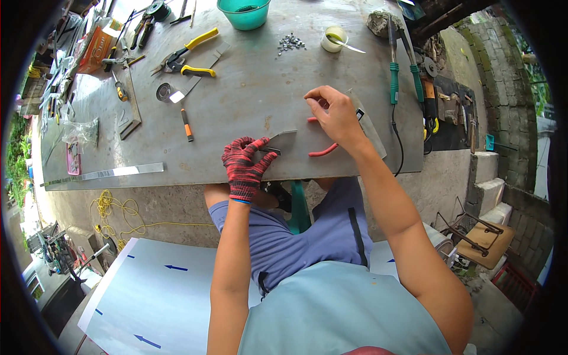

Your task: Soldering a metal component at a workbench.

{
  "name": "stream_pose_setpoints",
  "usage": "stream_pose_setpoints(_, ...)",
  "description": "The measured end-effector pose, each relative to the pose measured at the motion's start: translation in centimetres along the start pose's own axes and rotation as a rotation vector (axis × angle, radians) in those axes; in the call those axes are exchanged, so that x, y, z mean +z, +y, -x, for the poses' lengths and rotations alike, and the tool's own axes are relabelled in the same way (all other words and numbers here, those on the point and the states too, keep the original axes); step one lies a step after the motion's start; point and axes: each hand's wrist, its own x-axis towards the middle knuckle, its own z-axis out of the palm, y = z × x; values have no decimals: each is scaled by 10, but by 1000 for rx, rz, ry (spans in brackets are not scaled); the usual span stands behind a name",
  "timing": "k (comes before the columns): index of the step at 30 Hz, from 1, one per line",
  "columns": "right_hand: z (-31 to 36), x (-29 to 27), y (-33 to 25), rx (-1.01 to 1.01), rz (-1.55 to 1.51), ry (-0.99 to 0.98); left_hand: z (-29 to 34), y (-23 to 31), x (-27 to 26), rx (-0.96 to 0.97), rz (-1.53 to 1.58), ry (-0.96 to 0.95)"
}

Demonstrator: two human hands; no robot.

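My left hand, in a red and black knit glove, grips a small bent metal strip between thumb and fingers near the table's front edge. Part of the strip is hidden by the glove. My bare right hand hangs over the table to the right, its fingers curled in toward the thumb. Whatever lies between those fingertips, if anything, is too small to make out. Under that hand and wrist lies a pair of pliers with red handles, its head hidden. A flat grey metal plate lies beside the wrist.
Several small metal bits lie near a white cup with a spoon. Green-handled soldering irons lie right. Yellow-handled snips, an orange-handled tool and a metal square lie left. A green basin stands far back.
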Motion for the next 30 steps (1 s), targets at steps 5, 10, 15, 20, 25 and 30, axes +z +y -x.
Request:
stream_pose_setpoints(5, -43, 3, 14, -41, 21, 27, -1, 1, 0, 16, 1, 2)
stream_pose_setpoints(10, -86, 10, 29, -10, 1, 74, -1, 0, -1, 26, 21, 0)
stream_pose_setpoints(15, -118, 26, 44, -76, 137, 35, -3, 2, -2, 27, 3, 11)
stream_pose_setpoints(20, -139, 48, 49, -134, 269, -17, -3, 3, -2, 25, 45, 31)
stream_pose_setpoints(25, -153, 62, 45, -115, 409, -79, 0, 4, -3, 17, 21, -2)
stream_pose_setpoints(30, -157, 64, 39, -77, 479, -158, 2, 3, -2, 4, 15, 6)
